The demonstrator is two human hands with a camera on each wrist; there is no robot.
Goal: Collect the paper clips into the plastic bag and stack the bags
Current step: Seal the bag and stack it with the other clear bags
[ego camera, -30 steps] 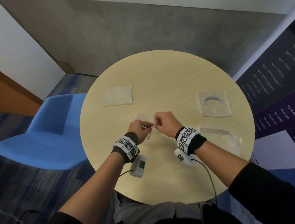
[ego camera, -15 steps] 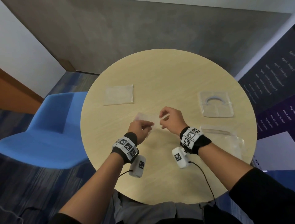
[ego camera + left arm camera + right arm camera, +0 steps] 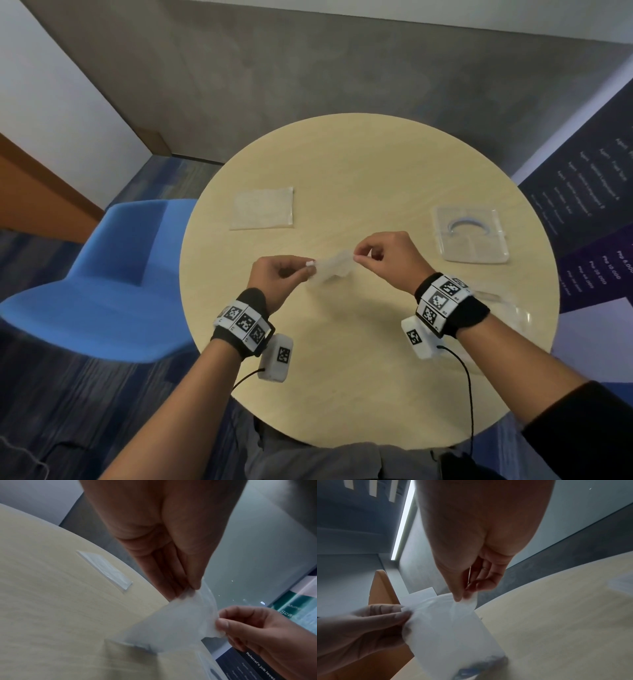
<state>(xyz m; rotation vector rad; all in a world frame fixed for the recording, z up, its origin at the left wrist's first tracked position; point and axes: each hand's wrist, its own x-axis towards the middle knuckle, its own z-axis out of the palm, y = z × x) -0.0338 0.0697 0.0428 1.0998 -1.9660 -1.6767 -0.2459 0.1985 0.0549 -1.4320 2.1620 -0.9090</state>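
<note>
Both hands hold a small clear plastic bag (image 3: 334, 270) above the middle of the round table (image 3: 359, 377). My left hand (image 3: 279, 279) pinches its left top corner and my right hand (image 3: 380, 255) pinches the right top corner. In the left wrist view the plastic bag (image 3: 180, 622) hangs stretched between left fingers (image 3: 180, 577) and right fingers (image 3: 223, 623). In the right wrist view the plastic bag (image 3: 450, 628) shows something small and bluish at its bottom (image 3: 471, 672). A flat stack of clear bags (image 3: 263, 212) lies at the far left of the table.
A clear plastic box (image 3: 471, 234) with a curved item inside sits at the right. Another clear container (image 3: 503, 308) lies by the right edge, partly behind my right wrist. A blue chair (image 3: 102, 274) stands left of the table. A dark banner (image 3: 589, 219) is at the right.
The hands have moved apart. My right hand went right and away from me, pulling the bag's top edge taut between the two hands; the bag has lifted off the table.
</note>
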